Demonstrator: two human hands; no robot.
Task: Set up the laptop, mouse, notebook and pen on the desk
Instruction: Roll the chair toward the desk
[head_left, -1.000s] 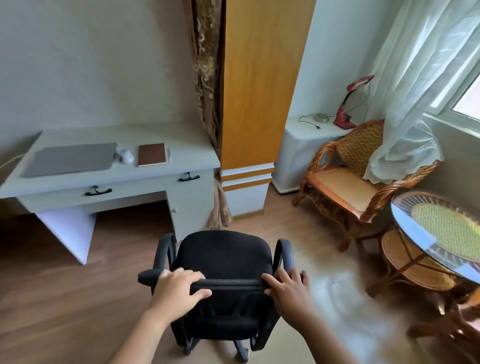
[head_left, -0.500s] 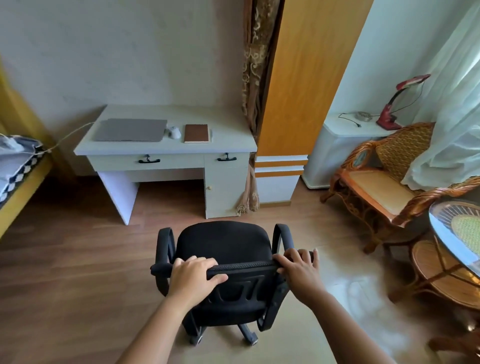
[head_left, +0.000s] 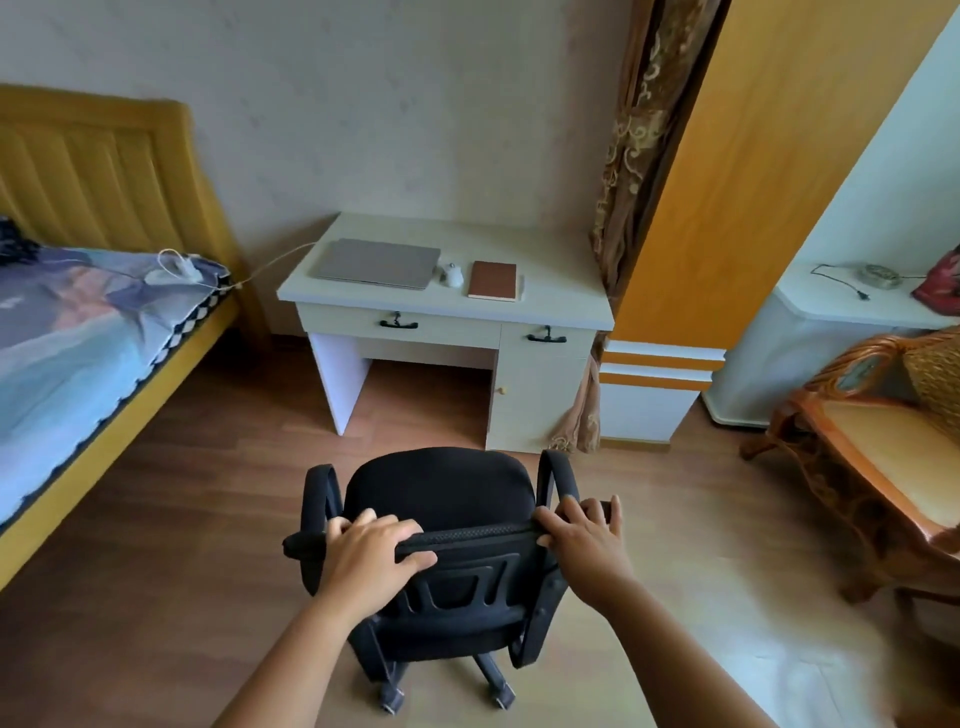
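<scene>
We reach both bare forearms forward and down from the near edge. Our left hand (head_left: 371, 553) lies palm down, fingers curled over the top edge of the chair back (head_left: 467, 566), thumb pointing right. Our right hand (head_left: 582, 535) grips the same edge at its right end, fingers spread and hooked over the far side.

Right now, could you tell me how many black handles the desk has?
2: one handle on the drawer, one handle above the cupboard door. None seems hidden.

Mouse (head_left: 453, 274) between laptop (head_left: 377, 262) and notebook (head_left: 493, 280)
</scene>
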